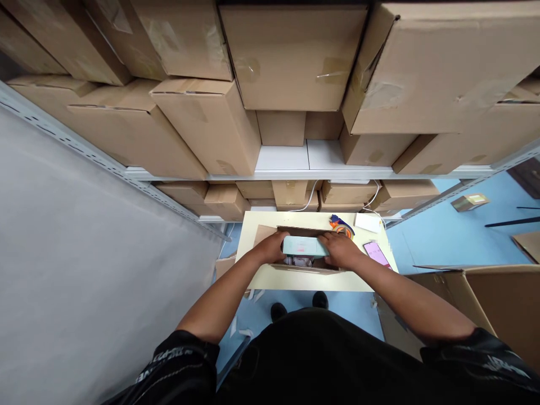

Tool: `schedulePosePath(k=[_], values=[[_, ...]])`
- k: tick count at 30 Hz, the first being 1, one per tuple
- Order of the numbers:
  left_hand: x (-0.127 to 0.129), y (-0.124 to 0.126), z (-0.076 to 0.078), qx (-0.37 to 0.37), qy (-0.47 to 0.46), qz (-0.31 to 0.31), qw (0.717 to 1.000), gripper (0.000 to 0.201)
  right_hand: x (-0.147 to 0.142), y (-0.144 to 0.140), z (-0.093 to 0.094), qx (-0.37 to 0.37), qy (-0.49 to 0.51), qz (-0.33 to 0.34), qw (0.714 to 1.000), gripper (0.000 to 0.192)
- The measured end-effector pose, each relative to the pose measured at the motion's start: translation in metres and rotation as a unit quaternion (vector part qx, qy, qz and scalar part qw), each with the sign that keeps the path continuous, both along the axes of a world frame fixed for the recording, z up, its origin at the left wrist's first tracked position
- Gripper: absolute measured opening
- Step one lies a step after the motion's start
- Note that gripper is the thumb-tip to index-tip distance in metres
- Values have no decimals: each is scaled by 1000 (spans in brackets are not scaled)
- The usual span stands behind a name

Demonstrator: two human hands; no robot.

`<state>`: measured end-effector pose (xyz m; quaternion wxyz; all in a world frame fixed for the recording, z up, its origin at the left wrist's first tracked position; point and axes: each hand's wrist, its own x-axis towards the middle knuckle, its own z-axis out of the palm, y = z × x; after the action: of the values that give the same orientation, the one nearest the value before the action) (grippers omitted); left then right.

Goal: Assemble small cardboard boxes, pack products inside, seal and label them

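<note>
— Holding what, exactly?
— A pale green box point(304, 246), gripped at its ends by the left hand point(270, 247) and right hand point(341, 250), over an open cardboard carton point(306, 267).
— Inside the carton?
— Mostly hidden under the box; something whitish, unclear. Beyond the right hand a tape dispenser point(341, 225); a pink phone point(377, 254) just outside it.

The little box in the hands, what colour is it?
The little box is pale mint green, in the head view.
</note>
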<state>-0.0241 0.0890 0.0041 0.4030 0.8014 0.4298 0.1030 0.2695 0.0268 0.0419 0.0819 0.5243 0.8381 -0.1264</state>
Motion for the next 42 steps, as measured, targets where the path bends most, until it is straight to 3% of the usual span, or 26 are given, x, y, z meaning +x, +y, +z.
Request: schedulePosePath(k=[5, 10, 15, 21, 23, 25, 29, 31, 34, 37, 40, 42], values=[[13, 10, 3, 74, 155, -109, 979, 64, -16, 10, -4, -39, -90, -4, 995, 48], [15, 13, 0, 135, 191, -130, 963, 69, -19, 15, -13, -44, -108, -9, 993, 48], [9, 7, -7, 119, 172, -61, 976, 82, -11, 12, -20, 11, -108, 22, 994, 33], [-3, -17, -17, 154, 148, 64, 975, 64, 17, 5, -21, 95, -32, 74, 992, 21], [-8, -27, -22, 168, 149, 117, 967, 61, 28, -2, -20, 139, 20, 70, 988, 24], [-15, -35, -28, 179, 144, 184, 956, 59, 37, -15, -20, 197, 76, 24, 977, 23], [-29, -45, -39, 177, 87, 278, 940, 56, 45, -51, -31, 286, 180, -221, 915, 32], [-37, -49, -43, 165, 45, 288, 942, 54, 43, -71, -43, 250, 259, -320, 877, 43], [-46, -54, -44, 138, -6, 304, 943, 49, 39, -93, -57, 105, 331, -443, 826, 59], [-51, -58, -41, 130, -34, 321, 937, 47, 37, -103, -63, 3, 379, -511, 772, 73], [-52, -62, -38, 108, -65, 337, 933, 54, 34, -104, -63, 5, 465, -537, 703, 90], [-50, -67, -40, 55, -115, 384, 915, 67, 30, -104, -64, -5, 523, -550, 651, 92]])
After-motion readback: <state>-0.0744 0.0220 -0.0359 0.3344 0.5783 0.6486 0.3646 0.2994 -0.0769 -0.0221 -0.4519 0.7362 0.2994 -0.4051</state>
